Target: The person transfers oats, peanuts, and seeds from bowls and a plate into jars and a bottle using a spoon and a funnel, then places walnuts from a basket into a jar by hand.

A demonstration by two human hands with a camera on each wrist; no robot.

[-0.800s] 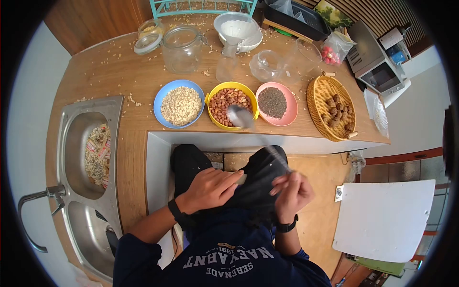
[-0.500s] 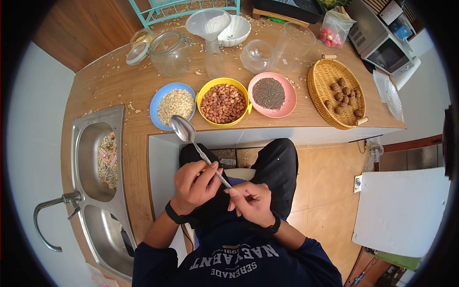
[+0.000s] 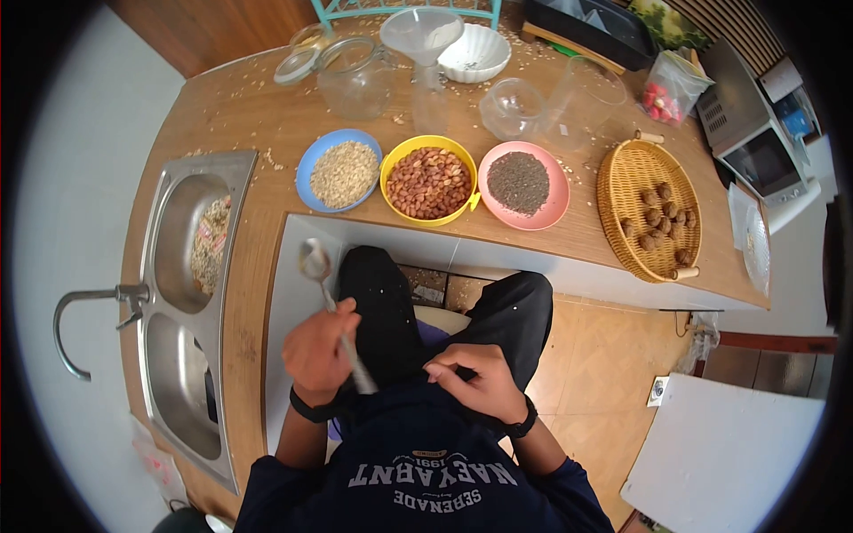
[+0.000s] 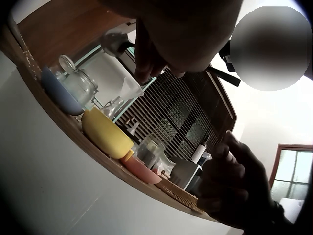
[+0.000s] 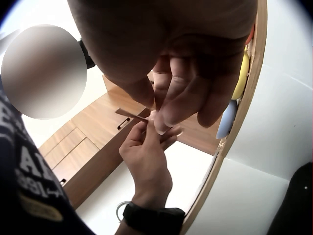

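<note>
In the head view my left hand (image 3: pixel 315 355), at the left in front of the torso, holds a metal spoon (image 3: pixel 346 342) by its handle. The spoon's bowl points up and away, beside the counter's front edge, and is blurred. My right hand (image 3: pixel 480 377) is in front of the shirt with loosely bent fingers, and nothing shows in it. Beyond the hands stand a blue bowl of oats (image 3: pixel 344 175), a yellow bowl of reddish peanuts (image 3: pixel 428 182) and a pink plate of small dark seeds (image 3: pixel 520 183).
A wicker basket (image 3: pixel 613 222) of walnuts stands at the right. Behind the bowls are a glass jar (image 3: pixel 355 84), a clear funnel (image 3: pixel 422 37) on a bottle, and a tall clear cup (image 3: pixel 585 102). The steel sink (image 3: pixel 233 204) is at the left. Oat flakes lie scattered on the counter.
The spoon has passed from the right hand to the left. The left hand has carried it down and left, away from the bowls, while the right hand has let go and stays near the torso.
</note>
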